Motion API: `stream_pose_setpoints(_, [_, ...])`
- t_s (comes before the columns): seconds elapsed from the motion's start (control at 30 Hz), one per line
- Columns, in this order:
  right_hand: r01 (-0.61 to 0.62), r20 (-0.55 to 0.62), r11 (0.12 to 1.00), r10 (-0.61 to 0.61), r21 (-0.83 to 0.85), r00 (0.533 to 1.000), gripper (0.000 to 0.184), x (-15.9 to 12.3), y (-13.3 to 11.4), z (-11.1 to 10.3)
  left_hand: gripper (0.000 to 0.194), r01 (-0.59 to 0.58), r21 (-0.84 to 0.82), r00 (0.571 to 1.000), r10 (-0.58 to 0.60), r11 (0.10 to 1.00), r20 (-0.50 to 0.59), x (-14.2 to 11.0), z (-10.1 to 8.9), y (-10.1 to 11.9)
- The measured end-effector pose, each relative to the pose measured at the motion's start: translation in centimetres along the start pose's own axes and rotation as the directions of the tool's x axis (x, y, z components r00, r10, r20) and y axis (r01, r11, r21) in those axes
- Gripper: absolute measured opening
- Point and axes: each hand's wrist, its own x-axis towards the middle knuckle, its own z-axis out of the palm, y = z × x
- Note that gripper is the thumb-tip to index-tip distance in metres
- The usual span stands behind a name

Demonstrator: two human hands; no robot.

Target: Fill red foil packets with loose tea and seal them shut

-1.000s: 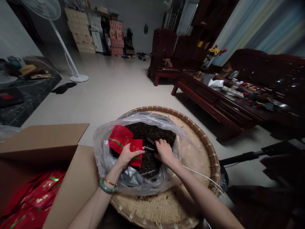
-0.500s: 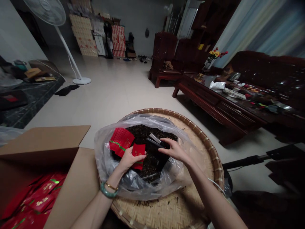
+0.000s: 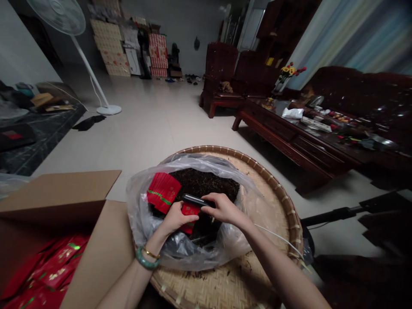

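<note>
My left hand [image 3: 175, 219] is closed on a small red packet [image 3: 190, 210], pinched between thumb and fingers. My right hand [image 3: 220, 208] grips a black handheld heat sealer [image 3: 195, 200], whose jaws lie across the top of that packet. Just left of them, a fanned row of red packets [image 3: 164, 189] with a green stripe rests on dark, loose tea leaves [image 3: 209, 180]. The leaves fill an open clear plastic bag [image 3: 140, 231]. A jade bangle and a gold bracelet circle my left wrist.
The bag stands on a round woven bamboo tray [image 3: 222, 287]. At left, an open cardboard box [image 3: 92, 257] holds many red packets. A white cord [image 3: 280, 240] crosses the tray at right. Beyond are a standing fan [image 3: 93, 77] and a dark wooden table [image 3: 273, 133].
My right hand has moved left and brought the sealer, its jaws apart before, onto the packet's top edge. The packet has lowered slightly in my left hand.
</note>
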Motion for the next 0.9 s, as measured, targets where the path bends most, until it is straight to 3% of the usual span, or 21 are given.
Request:
stream_pose_setpoints(0.17, [-0.003,-0.032,1.000,0.004,0.029,0.999,0.026,0.0,0.2,0.1,0.038,0.020,0.024,1.000,-0.020,1.000,0.010,0.0,-0.1,-0.2])
stream_pose_setpoints(0.27, [-0.060,-0.076,0.994,0.067,0.097,0.995,0.025,0.2,0.7,0.5,0.038,0.017,0.000,1.000,-0.017,1.000,0.014,0.1,-0.1,-0.3])
stream_pose_setpoints(0.47, [-0.261,-0.030,0.839,0.312,0.477,0.950,0.044,0.3,1.9,0.1,0.038,0.029,-0.055,0.996,-0.024,0.998,0.083,0.0,0.0,0.0])
stream_pose_setpoints(0.6, [-0.264,0.030,0.875,0.276,0.406,0.961,0.043,-0.2,1.8,0.4,0.040,0.004,-0.036,0.999,-0.003,0.999,0.037,0.0,0.0,0.0])
stream_pose_setpoints(0.77, [-0.130,-0.068,0.957,0.153,0.259,0.986,0.028,-0.2,1.6,1.6,0.036,0.031,0.010,0.999,-0.031,0.999,-0.008,0.1,0.1,-0.1])
stream_pose_setpoints(0.9, [-0.153,-0.038,0.952,0.169,0.265,0.985,0.031,-0.1,1.7,1.5,0.039,-0.005,0.017,1.000,0.005,1.000,-0.002,0.1,0.0,-0.2])
